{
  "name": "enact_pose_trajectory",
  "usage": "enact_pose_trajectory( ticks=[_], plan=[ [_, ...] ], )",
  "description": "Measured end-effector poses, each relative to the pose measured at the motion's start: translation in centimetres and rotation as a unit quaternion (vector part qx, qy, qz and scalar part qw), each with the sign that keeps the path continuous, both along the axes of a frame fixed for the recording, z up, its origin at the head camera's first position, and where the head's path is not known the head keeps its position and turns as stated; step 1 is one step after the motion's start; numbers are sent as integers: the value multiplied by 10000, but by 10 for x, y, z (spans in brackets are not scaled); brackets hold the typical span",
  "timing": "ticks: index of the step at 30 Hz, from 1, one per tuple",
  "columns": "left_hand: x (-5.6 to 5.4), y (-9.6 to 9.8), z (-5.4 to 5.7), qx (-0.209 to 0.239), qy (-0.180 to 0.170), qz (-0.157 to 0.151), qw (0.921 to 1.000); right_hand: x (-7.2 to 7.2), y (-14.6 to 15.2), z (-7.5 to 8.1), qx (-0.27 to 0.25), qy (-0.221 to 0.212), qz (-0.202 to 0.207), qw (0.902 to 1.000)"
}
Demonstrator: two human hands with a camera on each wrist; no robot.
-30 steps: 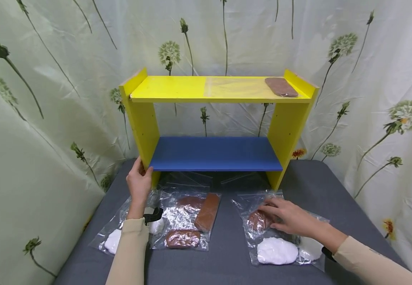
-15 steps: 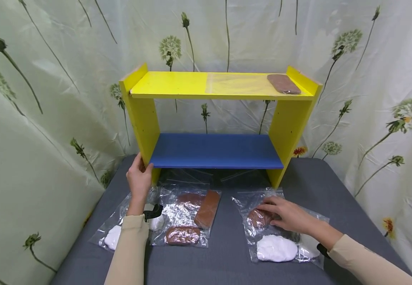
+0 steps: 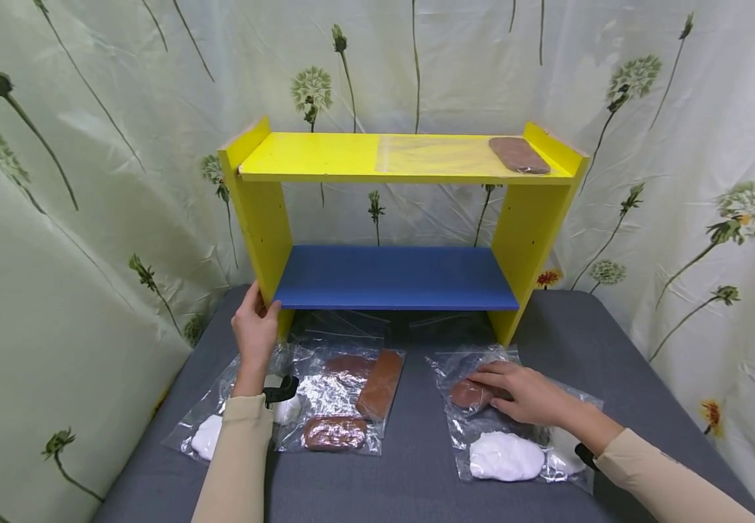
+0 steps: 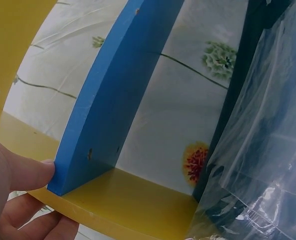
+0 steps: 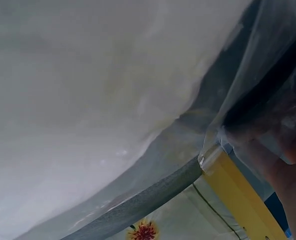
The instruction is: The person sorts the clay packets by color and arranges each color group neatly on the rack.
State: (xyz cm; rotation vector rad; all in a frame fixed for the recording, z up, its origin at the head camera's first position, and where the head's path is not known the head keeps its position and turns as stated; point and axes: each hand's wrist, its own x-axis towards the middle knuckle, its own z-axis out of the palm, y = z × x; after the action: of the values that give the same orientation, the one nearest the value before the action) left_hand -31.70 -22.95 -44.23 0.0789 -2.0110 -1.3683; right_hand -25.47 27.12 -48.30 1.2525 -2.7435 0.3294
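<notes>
A rounded, reddish-brown, clay-like lump (image 3: 469,394) lies within the outline of a clear plastic bag (image 3: 446,367) on the dark grey table (image 3: 410,487), its right part under the fingertips of the right hand (image 3: 524,392). Those fingers lie close together and bent, thumb apart and nearer the person; whether they pinch the lump or merely rest on it, I cannot tell. The forearm slants in from the lower right, palm down.

The left hand (image 3: 256,327), reaching up and forward, grips the yellow shelf unit (image 3: 256,232): thumb against the near corner of its flat blue board (image 3: 390,276), fingers round the side panel's outside. The unit stands upright, its long axis running left to right. The lump's visible part is wider sideways, its rounded end pointing left.
</notes>
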Motion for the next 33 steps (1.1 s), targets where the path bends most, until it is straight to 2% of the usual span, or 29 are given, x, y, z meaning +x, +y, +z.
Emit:
enact_pose_trajectory(
  ticks=[4,14,24,33],
  plan=[
    [0,0,0,0,12,-2,10000,-3,0,-2,-14,-80,64,9999],
    [0,1,-1,68,53,-3,10000,-11,-2,-5,8,47,91,9999],
    [1,1,0,19,-15,1,10000,-14,-4,-10,-4,554,64,9984],
    [1,1,0,46,21,42,10000,-14,-5,0,-2,717,-13,9974]
  ],
)
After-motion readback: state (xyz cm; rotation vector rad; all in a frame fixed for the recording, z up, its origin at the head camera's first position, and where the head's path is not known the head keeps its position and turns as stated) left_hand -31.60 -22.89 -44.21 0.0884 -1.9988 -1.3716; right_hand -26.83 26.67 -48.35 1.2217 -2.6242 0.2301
